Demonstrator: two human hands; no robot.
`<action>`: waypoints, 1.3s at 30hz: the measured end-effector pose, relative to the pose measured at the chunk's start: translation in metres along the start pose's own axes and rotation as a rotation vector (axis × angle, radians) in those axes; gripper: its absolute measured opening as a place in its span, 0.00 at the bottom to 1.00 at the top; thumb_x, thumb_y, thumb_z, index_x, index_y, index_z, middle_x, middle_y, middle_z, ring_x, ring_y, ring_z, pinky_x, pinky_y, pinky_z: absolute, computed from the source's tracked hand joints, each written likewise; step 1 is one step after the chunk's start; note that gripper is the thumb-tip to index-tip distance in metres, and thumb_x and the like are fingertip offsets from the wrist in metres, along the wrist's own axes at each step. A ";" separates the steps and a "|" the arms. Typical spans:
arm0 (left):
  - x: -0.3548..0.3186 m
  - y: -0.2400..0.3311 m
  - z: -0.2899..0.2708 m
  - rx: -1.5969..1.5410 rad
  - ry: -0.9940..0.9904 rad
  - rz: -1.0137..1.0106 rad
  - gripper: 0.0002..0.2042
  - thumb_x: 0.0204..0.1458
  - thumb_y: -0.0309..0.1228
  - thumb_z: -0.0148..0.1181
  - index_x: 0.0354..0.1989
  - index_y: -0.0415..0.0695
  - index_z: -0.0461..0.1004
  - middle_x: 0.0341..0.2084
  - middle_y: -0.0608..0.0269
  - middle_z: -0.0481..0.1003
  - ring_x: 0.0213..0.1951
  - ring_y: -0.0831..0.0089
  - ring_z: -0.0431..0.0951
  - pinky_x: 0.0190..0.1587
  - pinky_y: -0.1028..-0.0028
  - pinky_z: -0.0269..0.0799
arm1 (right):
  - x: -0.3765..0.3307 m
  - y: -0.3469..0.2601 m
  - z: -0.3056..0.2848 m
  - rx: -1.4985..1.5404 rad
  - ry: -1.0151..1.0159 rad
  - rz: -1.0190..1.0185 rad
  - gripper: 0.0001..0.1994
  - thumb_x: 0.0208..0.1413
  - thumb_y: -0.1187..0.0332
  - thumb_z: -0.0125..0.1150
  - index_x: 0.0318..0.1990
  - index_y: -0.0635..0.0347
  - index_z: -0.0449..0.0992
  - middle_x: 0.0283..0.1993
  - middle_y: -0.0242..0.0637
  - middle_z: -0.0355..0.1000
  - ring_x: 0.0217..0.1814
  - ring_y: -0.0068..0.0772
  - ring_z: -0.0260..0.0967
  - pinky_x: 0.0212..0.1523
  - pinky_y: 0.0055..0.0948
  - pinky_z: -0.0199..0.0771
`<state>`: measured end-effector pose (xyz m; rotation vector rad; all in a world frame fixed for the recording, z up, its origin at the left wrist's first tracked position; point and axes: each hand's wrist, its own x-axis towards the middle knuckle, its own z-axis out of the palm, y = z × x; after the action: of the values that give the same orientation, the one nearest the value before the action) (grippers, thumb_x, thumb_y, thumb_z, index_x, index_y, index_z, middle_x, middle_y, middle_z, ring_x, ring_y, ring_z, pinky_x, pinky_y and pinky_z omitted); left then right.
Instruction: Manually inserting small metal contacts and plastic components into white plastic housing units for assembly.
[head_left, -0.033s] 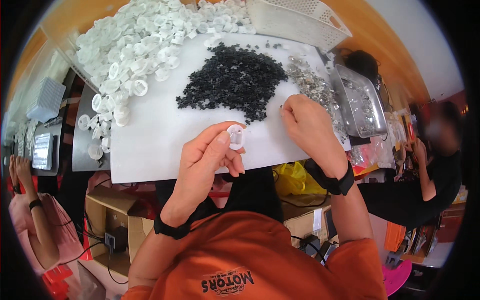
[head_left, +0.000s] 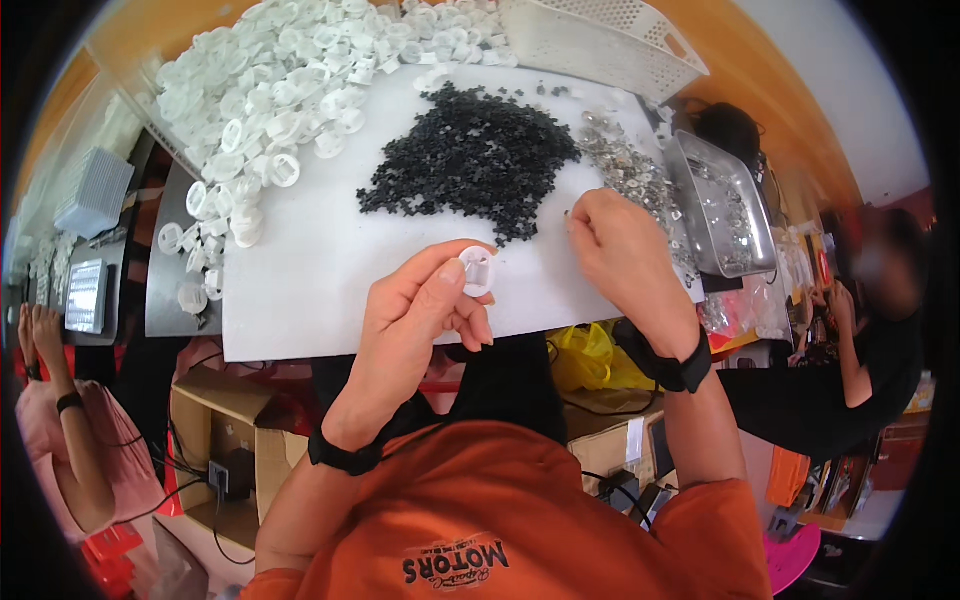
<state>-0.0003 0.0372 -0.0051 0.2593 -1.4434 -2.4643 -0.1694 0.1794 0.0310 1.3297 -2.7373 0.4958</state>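
Observation:
My left hand [head_left: 415, 305] holds a round white plastic part [head_left: 479, 271] between thumb and forefinger, just above the white board [head_left: 290, 310]. The part's inner face, with a raised shape in it, is turned up. My right hand [head_left: 625, 250] is closed in a pinch to the right of it; a tiny dark speck shows at its fingertips, too small to name. Beyond both hands lies a heap of small black cross-shaped pieces [head_left: 470, 150]. Small shiny metal pieces [head_left: 625, 160] are strewn just past my right hand.
A large heap of white plastic parts [head_left: 290, 80] spreads over the far left. A white perforated basket [head_left: 600, 45] stands at the back, and a metal tray [head_left: 715, 205] at the right. Co-workers sit on either side; an open cardboard box [head_left: 225, 420] is below the board.

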 end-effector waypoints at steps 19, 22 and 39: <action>0.000 -0.001 -0.001 -0.047 0.008 0.008 0.18 0.62 0.36 0.42 0.49 0.32 0.68 0.30 0.56 0.72 0.24 0.75 0.73 0.26 0.79 0.70 | -0.014 -0.060 -0.011 0.832 -0.239 -0.100 0.05 0.55 0.74 0.54 0.30 0.66 0.70 0.26 0.30 0.66 0.25 0.18 0.59 0.25 0.20 0.60; 0.001 -0.002 -0.002 -0.030 0.002 -0.007 0.18 0.62 0.37 0.42 0.49 0.32 0.68 0.30 0.57 0.73 0.24 0.76 0.73 0.25 0.79 0.70 | -0.016 -0.061 -0.010 0.864 -0.247 -0.069 0.05 0.54 0.74 0.53 0.29 0.67 0.70 0.25 0.37 0.67 0.25 0.24 0.64 0.26 0.25 0.64; 0.000 -0.001 0.000 -0.011 0.007 0.006 0.19 0.63 0.37 0.41 0.48 0.32 0.68 0.29 0.57 0.72 0.24 0.76 0.73 0.26 0.79 0.70 | -0.024 -0.061 0.006 1.025 -0.177 -0.004 0.01 0.53 0.78 0.54 0.31 0.66 0.72 0.28 0.31 0.63 0.28 0.18 0.63 0.28 0.20 0.64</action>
<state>-0.0006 0.0378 -0.0060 0.2613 -1.4248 -2.4640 -0.1064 0.1602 0.0369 1.5333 -2.6332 2.0424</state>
